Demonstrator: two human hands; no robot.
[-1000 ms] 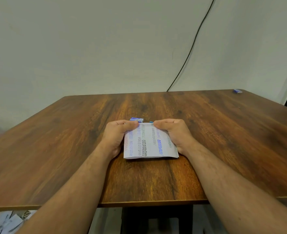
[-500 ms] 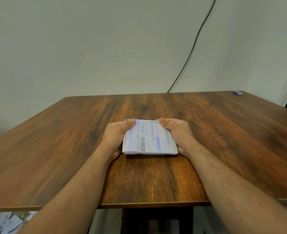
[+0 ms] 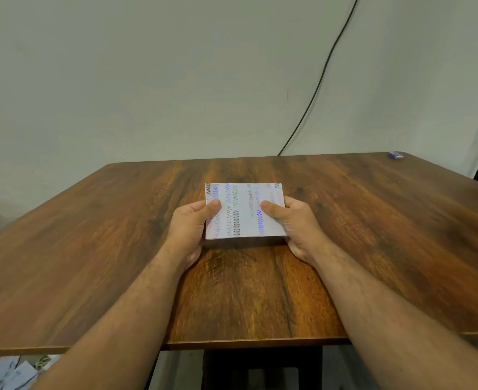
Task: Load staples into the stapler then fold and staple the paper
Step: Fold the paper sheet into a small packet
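Fingers of our left hand and right hand grasp the folded paper, thumbs on top, above the table.

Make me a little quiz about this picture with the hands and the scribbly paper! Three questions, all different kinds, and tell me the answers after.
1. True or false: only one hand holds the paper.
2. Pick one. The small blue thing on the table lies at: A) the near left corner, B) the far right corner, C) the middle.
3. Fill the gap: a black ____ runs down the wall behind the table.

Key
1. False. The left hand and the right hand each pinch a side, thumbs on top.
2. B.
3. Cable.
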